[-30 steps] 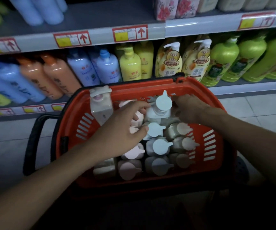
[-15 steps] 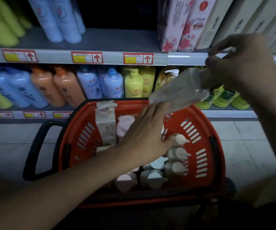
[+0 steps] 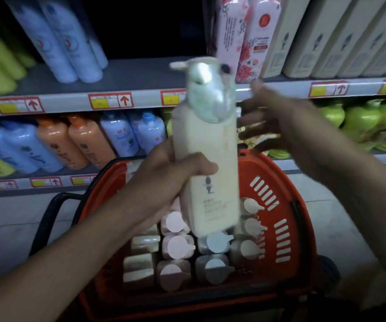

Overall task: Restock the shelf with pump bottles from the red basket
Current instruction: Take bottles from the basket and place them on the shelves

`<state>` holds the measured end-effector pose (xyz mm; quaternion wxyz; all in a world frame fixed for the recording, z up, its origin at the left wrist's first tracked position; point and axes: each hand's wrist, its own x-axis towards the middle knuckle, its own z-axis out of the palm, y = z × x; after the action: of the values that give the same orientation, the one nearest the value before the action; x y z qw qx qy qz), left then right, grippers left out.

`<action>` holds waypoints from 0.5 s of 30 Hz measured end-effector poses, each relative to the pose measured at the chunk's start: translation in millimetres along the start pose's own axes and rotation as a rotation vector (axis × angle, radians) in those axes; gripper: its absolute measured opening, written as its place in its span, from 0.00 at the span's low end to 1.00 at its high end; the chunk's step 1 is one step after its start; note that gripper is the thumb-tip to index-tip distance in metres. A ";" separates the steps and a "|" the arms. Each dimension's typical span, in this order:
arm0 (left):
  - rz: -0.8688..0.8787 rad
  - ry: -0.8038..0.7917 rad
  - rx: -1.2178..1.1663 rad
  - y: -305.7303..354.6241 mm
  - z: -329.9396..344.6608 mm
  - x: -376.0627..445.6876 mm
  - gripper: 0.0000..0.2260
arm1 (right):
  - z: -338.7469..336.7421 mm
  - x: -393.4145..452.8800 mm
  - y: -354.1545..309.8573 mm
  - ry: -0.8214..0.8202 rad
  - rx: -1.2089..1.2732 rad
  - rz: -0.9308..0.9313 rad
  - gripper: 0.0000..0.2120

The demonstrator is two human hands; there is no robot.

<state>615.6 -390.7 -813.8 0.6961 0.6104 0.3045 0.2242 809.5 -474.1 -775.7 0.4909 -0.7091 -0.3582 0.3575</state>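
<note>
- Cream pump bottle (image 3: 207, 159), tall, flat-sided and smooth plastic, is standing upright in mid-air above the red basket (image 3: 280, 205), its pale pump head wrapped in a glossy clear cap and its spout pointing left.
- Left hand (image 3: 164, 168) is gripping the bottle around its middle, thumb lying across the front face and the other fingers curled behind it.
- Right hand (image 3: 278, 119) is hovering just beside the bottle's shoulder, fingers spread loose and holding nothing; motion blur is softening its outline, so whether the fingertips are touching the plastic cannot be told.
- Basket, a slotted, rounded tub of hard plastic with a black handle (image 3: 48, 219) hanging off its left side, is sitting below both arms in front of the shelving.
- More pump bottles (image 3: 178, 247) are standing packed in rows inside the basket, showing round flat pump tops in pink, pale blue and cream.
- Upper shelf (image 3: 141, 75), a grey ledge with red-and-yellow price tags (image 3: 110, 101) along its edge, is carrying light blue tubes (image 3: 55, 38) on the left, floral pink bottles (image 3: 240, 36) and squared cream bottles (image 3: 326, 36) on the right, with a bare gap between them.
- Lower shelf is holding rounded orange bottles (image 3: 71, 142), blue bottles (image 3: 122, 133) and bulbous green bottles (image 3: 363, 119).
</note>
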 end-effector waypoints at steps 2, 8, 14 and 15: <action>-0.070 -0.119 -0.336 12.6 -0.1 -6.0 0.12 | 16.3 -13.1 7.7 -0.243 0.080 -0.024 0.27; -0.064 -0.127 -0.356 28.5 -14.7 -3.6 0.22 | 59.7 -40.4 13.0 -0.169 0.251 -0.175 0.22; 0.008 -0.047 -0.388 42.2 -1.5 -1.7 0.22 | 53.0 -43.6 -7.2 -0.079 0.354 -0.203 0.15; 0.042 -0.053 -0.384 53.3 -1.8 -3.5 0.22 | 51.4 -45.0 -15.7 -0.078 0.373 -0.224 0.15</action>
<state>615.0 -383.6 -760.9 0.8026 0.4784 0.2249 0.2765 740.9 -486.1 -767.2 0.6359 -0.5476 -0.3810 0.3881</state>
